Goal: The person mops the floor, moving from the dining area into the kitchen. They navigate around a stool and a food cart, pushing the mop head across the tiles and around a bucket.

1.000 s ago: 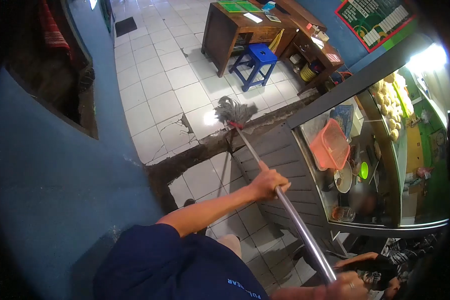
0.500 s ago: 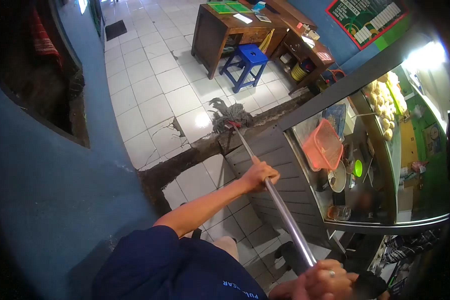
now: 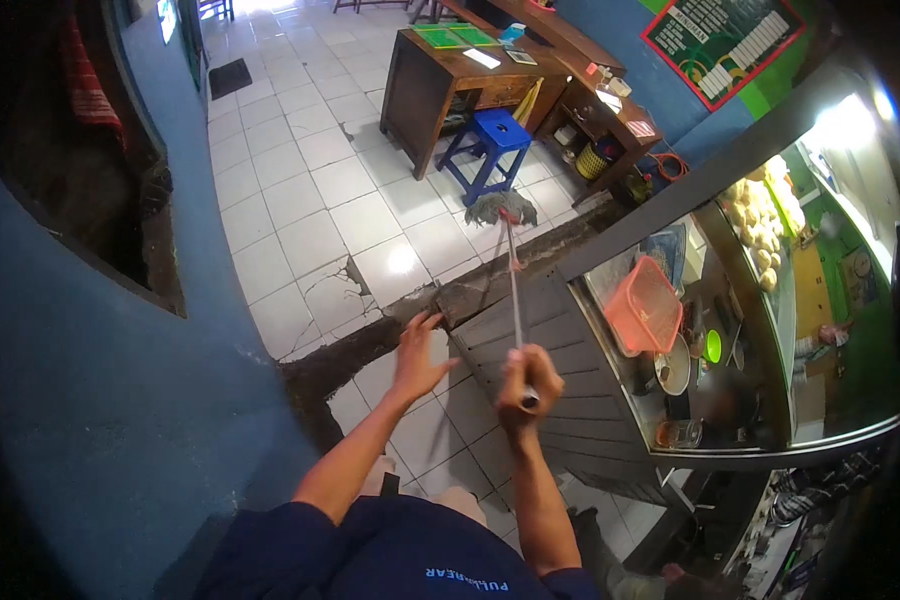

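A string mop (image 3: 516, 300) with a metal handle and a red socket points away from me, its grey strands bunched near the blue stool's legs. My right hand (image 3: 530, 388) is closed round the handle close to its near end, whose open tube end shows just below the fingers. To the left of the handle, my left hand (image 3: 420, 358) hangs free with its fingers apart, holding nothing. Below the mop head runs a dark, broken concrete edge (image 3: 370, 338) between two tiled floor levels.
A blue plastic stool (image 3: 500, 135) stands in front of a wooden desk (image 3: 410, 105). On my right, a glass-fronted counter (image 3: 570, 400) holds a pink basket (image 3: 645, 305) and a green bowl (image 3: 712, 346). A blue wall (image 3: 120, 390) borders the left side. Cracked tiles (image 3: 335, 290) lie ahead.
My left hand has let go of the handle and opened. The mop head has moved right and farther away, towards the stool, while my right hand has come forward and left with the handle.
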Available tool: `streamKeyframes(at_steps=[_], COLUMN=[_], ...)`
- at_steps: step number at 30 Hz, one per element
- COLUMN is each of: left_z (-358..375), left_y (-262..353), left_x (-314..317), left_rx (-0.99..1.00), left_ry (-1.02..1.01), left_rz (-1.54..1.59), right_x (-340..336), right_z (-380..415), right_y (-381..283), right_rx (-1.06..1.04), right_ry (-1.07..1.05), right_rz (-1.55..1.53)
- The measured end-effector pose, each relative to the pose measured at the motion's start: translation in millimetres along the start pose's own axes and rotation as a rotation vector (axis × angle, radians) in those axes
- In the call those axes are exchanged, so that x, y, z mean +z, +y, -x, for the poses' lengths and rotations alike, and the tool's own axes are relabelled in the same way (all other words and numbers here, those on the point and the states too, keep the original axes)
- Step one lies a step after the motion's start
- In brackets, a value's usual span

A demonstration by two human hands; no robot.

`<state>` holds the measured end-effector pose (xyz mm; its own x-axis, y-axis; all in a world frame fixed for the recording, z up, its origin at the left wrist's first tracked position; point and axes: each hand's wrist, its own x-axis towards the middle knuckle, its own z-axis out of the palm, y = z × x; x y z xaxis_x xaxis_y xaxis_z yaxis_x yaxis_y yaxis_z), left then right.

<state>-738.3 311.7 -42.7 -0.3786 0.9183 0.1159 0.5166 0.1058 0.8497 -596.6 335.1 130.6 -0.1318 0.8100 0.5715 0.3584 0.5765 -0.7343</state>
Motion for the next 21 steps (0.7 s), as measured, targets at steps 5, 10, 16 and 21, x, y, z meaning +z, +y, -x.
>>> streamKeyframes(at_steps=[5,10,16,21], left_z=[120,184,206,240], left_y=[-151,-201,-260,-294], left_x=[1,-17,-38,-64], left_rx=[-0.462,-0.889,-0.805,-0.722], left_ry=[-0.160,-0.320,0.072,0.252], left_rz=[-0.247,-0.113,0.168,0.207], right_x=[-68,-27,38,13], right_z=[-31,-6,-32,-41], right_y=[-106,-67,46,-25], right_rx=[0.009,-0.166,0.070,0.174], right_ry=[0.085,0.055,0.041,0.054], right_rz=[-0.299,-0.133,-0.047,-0.055])
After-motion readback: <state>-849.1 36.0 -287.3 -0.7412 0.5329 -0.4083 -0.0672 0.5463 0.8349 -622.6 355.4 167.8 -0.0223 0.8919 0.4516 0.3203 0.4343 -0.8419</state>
